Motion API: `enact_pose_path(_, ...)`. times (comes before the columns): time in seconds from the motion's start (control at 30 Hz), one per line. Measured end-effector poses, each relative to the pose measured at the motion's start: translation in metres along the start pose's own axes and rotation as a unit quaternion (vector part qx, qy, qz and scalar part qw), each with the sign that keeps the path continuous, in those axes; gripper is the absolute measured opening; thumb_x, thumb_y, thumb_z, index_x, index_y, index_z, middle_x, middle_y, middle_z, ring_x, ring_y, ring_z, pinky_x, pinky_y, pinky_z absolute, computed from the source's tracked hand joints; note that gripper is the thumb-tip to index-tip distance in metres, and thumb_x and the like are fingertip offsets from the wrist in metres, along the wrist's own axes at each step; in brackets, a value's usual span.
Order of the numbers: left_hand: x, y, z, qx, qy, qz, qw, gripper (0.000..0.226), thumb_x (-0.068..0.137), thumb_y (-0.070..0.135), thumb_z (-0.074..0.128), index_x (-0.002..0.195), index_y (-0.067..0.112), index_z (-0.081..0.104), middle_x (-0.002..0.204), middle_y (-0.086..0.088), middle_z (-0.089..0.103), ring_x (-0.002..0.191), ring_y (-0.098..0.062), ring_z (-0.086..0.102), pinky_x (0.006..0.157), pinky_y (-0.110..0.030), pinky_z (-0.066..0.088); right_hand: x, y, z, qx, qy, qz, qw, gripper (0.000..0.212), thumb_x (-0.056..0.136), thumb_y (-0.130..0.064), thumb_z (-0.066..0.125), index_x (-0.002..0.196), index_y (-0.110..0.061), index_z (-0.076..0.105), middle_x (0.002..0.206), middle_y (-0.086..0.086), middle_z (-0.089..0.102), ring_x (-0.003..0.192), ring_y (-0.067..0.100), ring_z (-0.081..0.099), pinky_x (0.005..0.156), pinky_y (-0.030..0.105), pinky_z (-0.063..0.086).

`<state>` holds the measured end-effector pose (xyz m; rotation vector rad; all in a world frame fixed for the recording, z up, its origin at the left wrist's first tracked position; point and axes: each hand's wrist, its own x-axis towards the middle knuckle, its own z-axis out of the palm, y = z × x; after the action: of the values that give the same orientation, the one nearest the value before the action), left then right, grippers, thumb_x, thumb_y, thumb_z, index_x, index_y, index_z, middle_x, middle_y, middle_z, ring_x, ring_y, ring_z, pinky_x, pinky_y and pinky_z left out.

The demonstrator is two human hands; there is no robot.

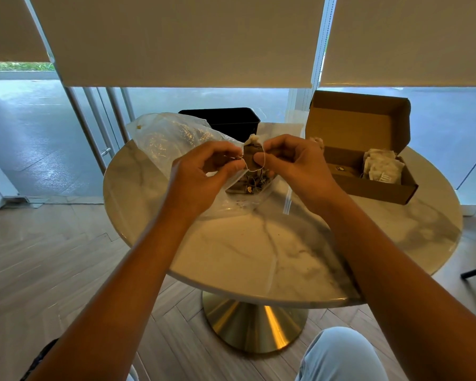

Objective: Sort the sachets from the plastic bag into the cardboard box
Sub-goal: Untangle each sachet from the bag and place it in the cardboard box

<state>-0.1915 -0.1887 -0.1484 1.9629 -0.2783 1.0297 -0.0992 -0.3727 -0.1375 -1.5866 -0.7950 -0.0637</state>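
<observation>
A tea-bag sachet (251, 152) with a white string is held up above the round marble table (259, 251). My right hand (289, 163) pinches the sachet's right side. My left hand (204, 171) pinches its string on the left. Below and behind them lies the clear plastic bag (173, 138) with several more sachets (249, 185) spilling at its mouth. The open cardboard box (368, 160) stands at the table's right, with several pale sachets (379, 166) stacked at its right end.
A black bin (223, 119) stands behind the table. The gold pedestal base (253, 325) is under the tabletop. My knee in light trousers (338, 356) shows at the bottom right. Glass doors and lowered blinds close off the far side.
</observation>
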Motion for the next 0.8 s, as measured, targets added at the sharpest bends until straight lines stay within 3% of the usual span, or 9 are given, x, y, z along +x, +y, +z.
enact_pose_path(0.1, 0.0000, 0.0006, -0.0010, -0.007, 0.014, -0.014, 1.000, 0.024, 0.083, 0.013, 0.081, 0.102, 0.017, 0.067, 0.098, 0.007, 0.074, 0.091, -0.008, 0.073, 0.085, -0.025, 0.058, -0.0020, -0.0027, 0.0018, 0.009, -0.031, 0.004, 0.999, 0.016, 0.090, -0.007, 0.075, 0.105, -0.011, 0.072, 0.093, 0.003, 0.078, 0.085, 0.017, 0.076, 0.074, 0.030, 0.062)
enact_pose_path(0.23, -0.0009, -0.0003, -0.0023, 0.012, 0.014, 0.000, 1.000, 0.025, 0.084, 0.015, 0.081, 0.104, 0.018, 0.066, 0.098, 0.006, 0.074, 0.092, -0.009, 0.073, 0.086, -0.029, 0.059, -0.0043, -0.0051, 0.0040, 0.009, -0.049, 0.002, 0.999, 0.018, 0.090, -0.005, 0.075, 0.108, -0.004, 0.073, 0.094, 0.003, 0.079, 0.086, 0.017, 0.077, 0.073, 0.026, 0.062)
enact_pose_path(0.53, -0.0010, -0.0001, -0.0025, 0.011, 0.028, -0.009, 1.000, 0.030, 0.081, 0.014, 0.083, 0.104, 0.010, 0.065, 0.094, 0.006, 0.073, 0.089, -0.007, 0.073, 0.082, -0.021, 0.057, -0.0069, -0.0086, 0.0043, 0.019, -0.070, 0.004, 0.997, 0.021, 0.089, -0.005, 0.075, 0.109, -0.007, 0.073, 0.095, 0.001, 0.079, 0.087, 0.015, 0.077, 0.077, 0.024, 0.060)
enact_pose_path(0.7, -0.0031, 0.0009, -0.0018, 0.017, -0.005, 0.013, 1.000, 0.025, 0.084, 0.008, 0.080, 0.105, 0.007, 0.066, 0.098, 0.001, 0.074, 0.093, -0.008, 0.073, 0.083, -0.022, 0.058, -0.0054, -0.0065, 0.0043, 0.006, -0.048, 0.012, 0.999, 0.017, 0.089, -0.007, 0.076, 0.106, -0.007, 0.073, 0.093, 0.005, 0.078, 0.082, 0.014, 0.076, 0.073, 0.024, 0.061)
enact_pose_path(0.8, -0.0043, -0.0024, -0.0028, 0.077, -0.058, 0.050, 0.994, 0.019, 0.088, 0.013, 0.076, 0.105, 0.012, 0.067, 0.102, 0.003, 0.069, 0.098, -0.011, 0.066, 0.083, -0.021, 0.053, -0.0022, -0.0018, 0.0011, 0.007, -0.020, 0.020, 1.000, 0.013, 0.091, -0.006, 0.074, 0.101, -0.015, 0.072, 0.093, 0.008, 0.078, 0.086, 0.024, 0.076, 0.079, 0.037, 0.064)
